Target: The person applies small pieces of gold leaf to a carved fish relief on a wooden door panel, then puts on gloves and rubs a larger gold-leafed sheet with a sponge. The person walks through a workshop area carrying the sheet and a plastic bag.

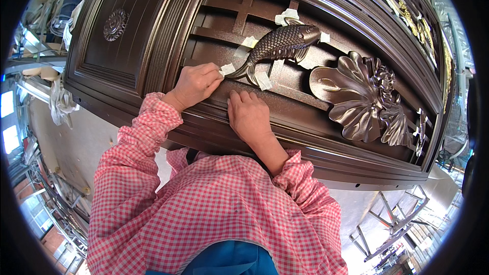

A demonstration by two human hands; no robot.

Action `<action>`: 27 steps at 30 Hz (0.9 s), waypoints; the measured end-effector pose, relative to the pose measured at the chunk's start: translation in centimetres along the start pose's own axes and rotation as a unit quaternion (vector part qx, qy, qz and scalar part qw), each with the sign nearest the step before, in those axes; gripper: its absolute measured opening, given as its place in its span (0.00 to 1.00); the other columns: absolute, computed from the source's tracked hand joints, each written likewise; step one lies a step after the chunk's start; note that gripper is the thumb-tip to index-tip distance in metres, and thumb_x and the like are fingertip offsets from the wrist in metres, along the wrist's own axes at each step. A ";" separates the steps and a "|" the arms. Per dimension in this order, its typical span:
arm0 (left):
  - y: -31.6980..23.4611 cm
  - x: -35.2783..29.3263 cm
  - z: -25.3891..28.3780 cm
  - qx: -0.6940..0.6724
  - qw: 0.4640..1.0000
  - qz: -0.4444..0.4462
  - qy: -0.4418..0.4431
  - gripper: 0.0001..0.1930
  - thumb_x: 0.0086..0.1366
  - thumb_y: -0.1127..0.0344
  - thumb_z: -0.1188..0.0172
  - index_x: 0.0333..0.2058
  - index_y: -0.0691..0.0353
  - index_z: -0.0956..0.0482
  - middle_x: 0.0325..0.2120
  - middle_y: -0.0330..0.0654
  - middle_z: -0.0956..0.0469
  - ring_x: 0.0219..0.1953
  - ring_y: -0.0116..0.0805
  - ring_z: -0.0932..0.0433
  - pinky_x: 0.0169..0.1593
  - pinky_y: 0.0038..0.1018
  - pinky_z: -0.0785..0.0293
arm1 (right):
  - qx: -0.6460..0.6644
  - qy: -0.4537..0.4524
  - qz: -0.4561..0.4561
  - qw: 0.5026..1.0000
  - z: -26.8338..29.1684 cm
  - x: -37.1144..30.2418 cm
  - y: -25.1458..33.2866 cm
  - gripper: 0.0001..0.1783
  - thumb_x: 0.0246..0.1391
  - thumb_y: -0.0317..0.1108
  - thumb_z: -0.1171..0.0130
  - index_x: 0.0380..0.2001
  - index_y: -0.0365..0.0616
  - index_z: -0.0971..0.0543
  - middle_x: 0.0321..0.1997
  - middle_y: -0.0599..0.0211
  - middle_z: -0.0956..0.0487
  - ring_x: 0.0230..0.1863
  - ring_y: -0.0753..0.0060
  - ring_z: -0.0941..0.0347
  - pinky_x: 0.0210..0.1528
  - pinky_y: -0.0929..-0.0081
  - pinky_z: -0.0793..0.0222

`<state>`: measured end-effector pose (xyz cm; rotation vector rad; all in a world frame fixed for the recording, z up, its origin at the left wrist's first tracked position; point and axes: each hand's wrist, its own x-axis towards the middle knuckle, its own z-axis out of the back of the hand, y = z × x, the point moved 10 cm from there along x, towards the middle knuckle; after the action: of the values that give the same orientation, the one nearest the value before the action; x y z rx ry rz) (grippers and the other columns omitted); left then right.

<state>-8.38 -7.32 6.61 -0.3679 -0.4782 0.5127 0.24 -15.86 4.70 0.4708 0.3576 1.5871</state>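
Note:
A dark brown metal door panel (204, 114) lies before me, with a raised fish ornament (280, 43) on its recessed lattice. Several pieces of whitish masking tape (263, 81) stick around the fish's edges. By the tail, my left hand (196, 85) is closed in a pinch at the end of one tape piece (227, 69); the fingertips partly hide it. My right hand (250, 115) lies on the panel's lower frame below the tail, fingers extended and holding nothing.
Right of the fish is a lotus leaf and flower ornament (364, 97). A smaller fish ornament (421, 131) with tape sits near the panel's right end. A round rosette (116, 25) marks the left section. Behind stands another panel with gold trim (405, 15). Metal frames (392, 219) stand on the floor.

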 end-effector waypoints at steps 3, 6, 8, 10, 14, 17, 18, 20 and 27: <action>0.3 0.1 -0.2 -0.006 1.000 0.014 0.015 0.05 0.56 0.72 0.32 0.30 0.62 0.19 0.31 0.39 0.22 0.31 0.39 0.19 0.32 0.31 0.22 | -0.001 0.012 -0.001 1.000 -0.2 0.1 0.0 0.09 0.61 0.34 0.41 0.41 0.41 0.19 0.33 0.61 0.22 0.35 0.57 0.23 0.39 0.62 0.25; 0.7 0.0 -0.4 -0.021 0.999 0.033 0.032 0.05 0.57 0.72 0.32 0.32 0.62 0.19 0.31 0.39 0.22 0.31 0.40 0.19 0.32 0.31 0.22 | -0.002 0.007 0.000 1.000 -0.1 0.0 0.0 0.10 0.60 0.34 0.41 0.41 0.41 0.19 0.33 0.61 0.22 0.35 0.57 0.23 0.39 0.62 0.25; 0.8 -0.2 -0.1 -0.054 0.997 0.040 0.029 0.06 0.59 0.71 0.32 0.34 0.63 0.18 0.31 0.40 0.21 0.30 0.40 0.19 0.32 0.31 0.23 | -0.001 0.013 -0.001 1.000 -0.3 -0.2 -0.1 0.09 0.60 0.34 0.41 0.40 0.42 0.19 0.32 0.61 0.22 0.36 0.57 0.23 0.39 0.61 0.25; 1.3 -0.4 0.5 -0.110 0.992 0.066 0.012 0.06 0.60 0.71 0.32 0.36 0.62 0.17 0.31 0.40 0.22 0.29 0.39 0.20 0.32 0.30 0.24 | 0.004 0.016 -0.007 1.000 -0.5 -0.2 -0.4 0.10 0.60 0.35 0.41 0.40 0.41 0.19 0.33 0.61 0.21 0.36 0.57 0.22 0.39 0.62 0.24; 3.9 -1.2 0.2 -0.118 0.972 0.200 0.026 0.04 0.63 0.72 0.34 0.37 0.62 0.17 0.29 0.41 0.22 0.25 0.35 0.23 0.30 0.28 0.27 | 0.197 0.046 -0.132 0.970 -2.3 0.9 -3.4 0.09 0.62 0.32 0.42 0.38 0.38 0.19 0.33 0.59 0.18 0.32 0.57 0.20 0.37 0.64 0.22; 5.1 -0.6 -0.6 -0.166 0.956 0.238 0.037 0.04 0.61 0.74 0.32 0.34 0.66 0.18 0.26 0.36 0.24 0.23 0.22 0.30 0.28 0.21 0.33 | 0.530 0.077 -0.345 0.771 -6.7 1.0 -5.5 0.08 0.65 0.27 0.45 0.40 0.34 0.19 0.34 0.58 0.17 0.31 0.60 0.17 0.33 0.70 0.19; 5.6 -0.5 -1.0 -0.179 0.947 0.262 0.048 0.04 0.61 0.74 0.32 0.34 0.66 0.18 0.25 0.35 0.24 0.23 0.20 0.30 0.28 0.21 0.33 | 0.623 0.086 -0.417 0.656 -8.5 0.8 -5.0 0.08 0.66 0.26 0.46 0.41 0.32 0.19 0.34 0.58 0.16 0.31 0.62 0.16 0.32 0.72 0.18; 6.6 -0.3 -2.1 -0.215 0.924 0.302 0.093 0.04 0.61 0.75 0.32 0.32 0.66 0.20 0.24 0.32 0.25 0.24 0.18 0.32 0.28 0.19 0.33 | 0.650 0.073 -0.450 0.609 -9.3 1.0 -4.1 0.07 0.66 0.23 0.47 0.38 0.30 0.22 0.34 0.57 0.18 0.34 0.66 0.15 0.32 0.75 0.15; 7.6 0.1 -3.5 -0.290 0.889 0.322 0.148 0.06 0.62 0.75 0.32 0.29 0.65 0.22 0.23 0.29 0.26 0.25 0.15 0.32 0.29 0.17 0.32 | 0.693 -0.010 -0.512 0.508 -10.1 1.5 -2.3 0.05 0.66 0.22 0.48 0.39 0.28 0.27 0.37 0.53 0.20 0.34 0.62 0.15 0.34 0.72 0.13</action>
<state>-9.37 -1.88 0.38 -1.1901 -0.1876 0.9375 -2.95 -13.69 -5.07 1.1601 1.5751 -0.2222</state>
